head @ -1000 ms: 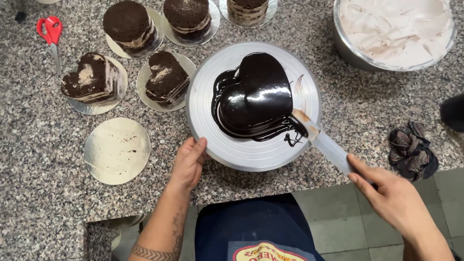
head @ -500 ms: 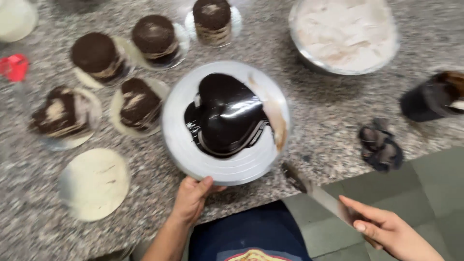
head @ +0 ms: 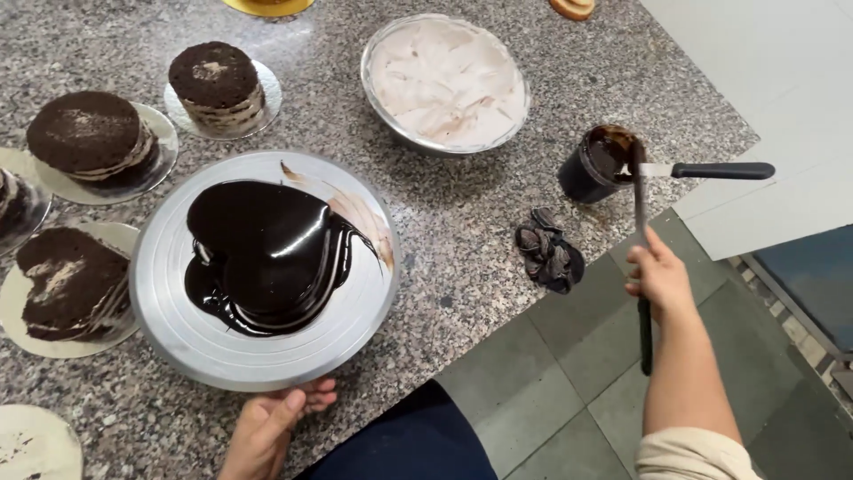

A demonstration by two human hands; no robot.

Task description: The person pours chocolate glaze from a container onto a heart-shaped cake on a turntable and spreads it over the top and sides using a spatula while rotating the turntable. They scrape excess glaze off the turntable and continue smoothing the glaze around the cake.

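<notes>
Two hands in play. My left hand (head: 271,425) rests with curled fingers on the near rim of the metal turntable (head: 178,342), gripping nothing else. On the turntable sits the heart-shaped cake (head: 262,253), fully coated in glossy dark glaze that has pooled around its base. My right hand (head: 659,277) is closed around the handle of a long spatula (head: 641,200), blade tip up at the small dark cup (head: 593,164) of glaze, near the counter's edge. A second black-handled tool (head: 711,171) lies across the cup's rim.

Judgement: load the blade lightly and let the excess drip into the cup before carrying it over the granite counter (head: 462,231). The left hand should steady the turntable so the wet glaze stays undisturbed. Crumpled dark wrappers (head: 548,253) lie between cup and turntable; pass above them.
</notes>
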